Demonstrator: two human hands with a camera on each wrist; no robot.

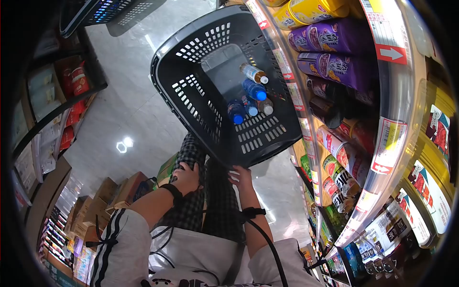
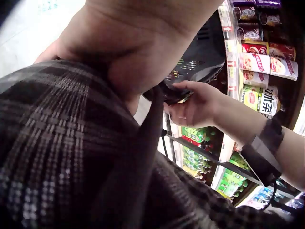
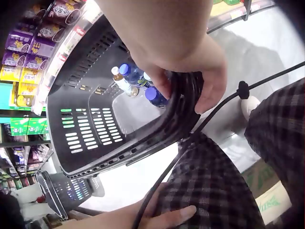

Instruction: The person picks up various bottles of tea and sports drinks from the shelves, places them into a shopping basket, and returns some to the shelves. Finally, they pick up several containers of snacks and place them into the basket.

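Note:
A black basket (image 1: 191,115) holds several bottles (image 1: 254,91) lying together on one side of its floor. My right hand (image 1: 243,178) is at the basket's near rim; in the right wrist view the right hand (image 3: 190,71) grips that rim (image 3: 183,105), fingers curled over it, with blue-capped bottles (image 3: 155,95) just beyond. My left hand (image 1: 187,178) rests on the checkered trouser leg, its fingers relaxed and holding nothing. The left wrist view shows the left hand (image 2: 128,52) close up against the cloth, its fingers mostly hidden.
Shelves of purple cans (image 1: 325,38) and other canned goods line the right side, with a price-tag rail (image 1: 291,81) beside the basket. Cardboard boxes (image 1: 103,201) stand on the left. Another basket (image 1: 103,14) is at the upper left, over the grey floor (image 1: 129,91).

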